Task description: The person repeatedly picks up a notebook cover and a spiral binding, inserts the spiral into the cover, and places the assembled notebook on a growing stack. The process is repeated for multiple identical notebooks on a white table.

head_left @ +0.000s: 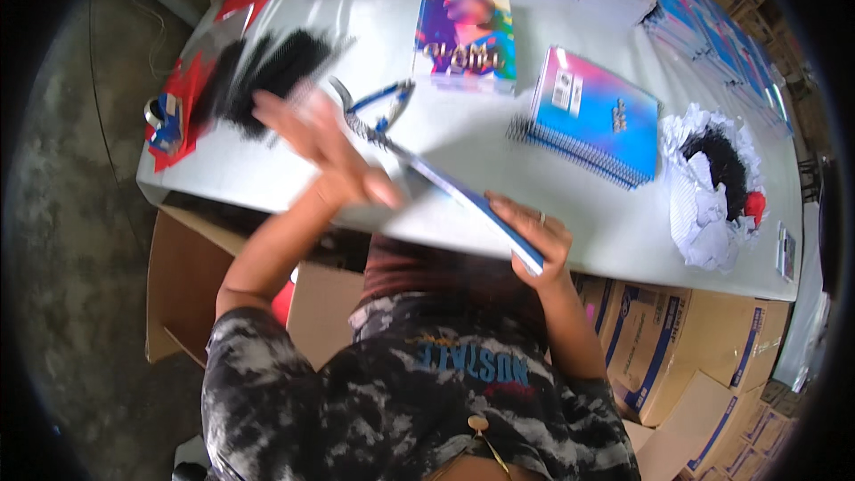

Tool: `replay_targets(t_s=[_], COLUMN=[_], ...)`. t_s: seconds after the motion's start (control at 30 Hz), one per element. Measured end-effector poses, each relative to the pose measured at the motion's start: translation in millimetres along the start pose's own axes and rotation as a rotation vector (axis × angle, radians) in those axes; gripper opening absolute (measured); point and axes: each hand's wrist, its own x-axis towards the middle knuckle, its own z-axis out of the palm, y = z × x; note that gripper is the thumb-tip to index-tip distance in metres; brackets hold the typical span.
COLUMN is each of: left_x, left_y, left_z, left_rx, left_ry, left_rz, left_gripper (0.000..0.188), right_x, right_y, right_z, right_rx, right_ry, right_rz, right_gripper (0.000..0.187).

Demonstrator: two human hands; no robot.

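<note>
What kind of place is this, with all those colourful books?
It's probably a small workshop where notebooks are put together. You can see spiral notebooks on the table, blue-handled pliers and lots of cardboard boxes.

Blotchy black-white shirt [356,410], blue lettering [485,363]; gold pendant [478,425]; ring [542,217]; dark-red bottoms [427,272].

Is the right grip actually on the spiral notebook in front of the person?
Touching. The head view shows the right grip around the near end of the spiral notebook, with no gap between them.
</note>
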Motion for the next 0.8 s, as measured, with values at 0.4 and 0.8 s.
replay_targets(t_s=[0.4, 0.8], left_x=[13.8, -62.4], left_y=[6.6, 64.2], left_z=[-5.7, 3.9], left_rx=[-0.017, -0.278], left_ry=[-0.04, -0.381], left_rz=[-0.259, 0.032], left_gripper=[0.112, 0.08], right_x=[3.7, -1.5], right_y=[-3.2, 5.5], right_z=[12.6, 11.4], right_rx=[0.056, 0.031], right_ry=[-0.01, 0.077], right_rz=[-0.057, -0.005], right_gripper=[0.03, 0.032])
